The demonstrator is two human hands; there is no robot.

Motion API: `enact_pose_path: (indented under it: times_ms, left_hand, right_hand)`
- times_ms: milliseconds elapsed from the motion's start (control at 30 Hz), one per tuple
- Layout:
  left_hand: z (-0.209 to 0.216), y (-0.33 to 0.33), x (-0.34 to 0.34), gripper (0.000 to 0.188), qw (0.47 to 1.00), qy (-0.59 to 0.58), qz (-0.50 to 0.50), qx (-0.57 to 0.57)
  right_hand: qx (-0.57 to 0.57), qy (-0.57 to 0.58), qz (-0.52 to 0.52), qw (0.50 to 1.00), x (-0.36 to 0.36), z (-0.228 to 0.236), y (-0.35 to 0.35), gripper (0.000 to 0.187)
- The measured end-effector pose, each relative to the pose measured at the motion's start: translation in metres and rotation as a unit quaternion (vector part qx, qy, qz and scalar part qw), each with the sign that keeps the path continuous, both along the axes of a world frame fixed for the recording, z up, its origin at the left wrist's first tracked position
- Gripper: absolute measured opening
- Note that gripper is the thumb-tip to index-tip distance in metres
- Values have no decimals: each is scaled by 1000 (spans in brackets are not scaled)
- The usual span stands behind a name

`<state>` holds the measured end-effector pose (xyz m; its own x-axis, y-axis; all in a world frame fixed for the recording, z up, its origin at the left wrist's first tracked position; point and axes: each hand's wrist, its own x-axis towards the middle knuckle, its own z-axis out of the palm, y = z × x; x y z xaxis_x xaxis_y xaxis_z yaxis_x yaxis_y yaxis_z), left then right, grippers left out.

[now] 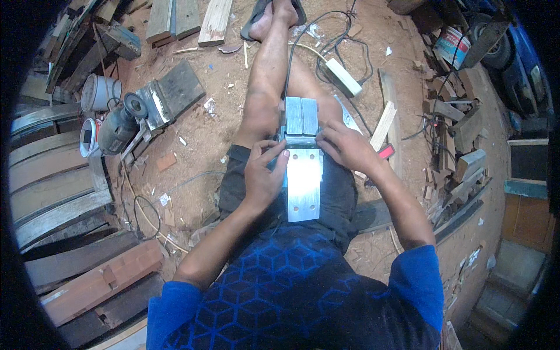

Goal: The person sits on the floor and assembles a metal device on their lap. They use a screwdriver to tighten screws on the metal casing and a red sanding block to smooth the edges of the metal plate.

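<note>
An electric planer (303,189) lies upside down across my lap, its shiny metal sole facing up. The far part of the sole has a groove down its middle, and the near plate shows several round holes. Between the two runs the cutter drum (301,140). My left hand (265,175) has its fingers and thumb closed at the drum's left end. At the right end my right hand (350,149) bends its fingers onto the planer's edge. Whether the fingertips also hold a small part is too small to tell. A dark cord leads away from the planer's far end.
A power strip (344,77) with looping cables lies beyond my right knee. To the left stand a grey power tool (119,131) with a disc, a white bucket (102,93) and stacked curved timbers (58,178). Wood offcuts (385,125) and a paint bucket (452,46) lie right.
</note>
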<state>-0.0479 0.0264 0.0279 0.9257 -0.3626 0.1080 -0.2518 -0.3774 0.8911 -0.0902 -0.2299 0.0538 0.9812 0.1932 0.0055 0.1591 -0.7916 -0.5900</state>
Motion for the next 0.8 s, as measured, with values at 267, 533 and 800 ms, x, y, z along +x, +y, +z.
enact_pose_path:
  times_ms: [267,533,800]
  left_hand:
    - [-9,-2,-2,30,1000,8,15,-12]
    - [-8,-13,6,24,994,81,65,-23]
    - [-10,-18,10,22,989,110,91,-34]
  right_hand:
    - [-21,8,13,1000,5,4,2,18]
    - [58,-9,-30,998,0,-9,3,15]
    - [120,-66,-91,986,-10,-22,15,12]
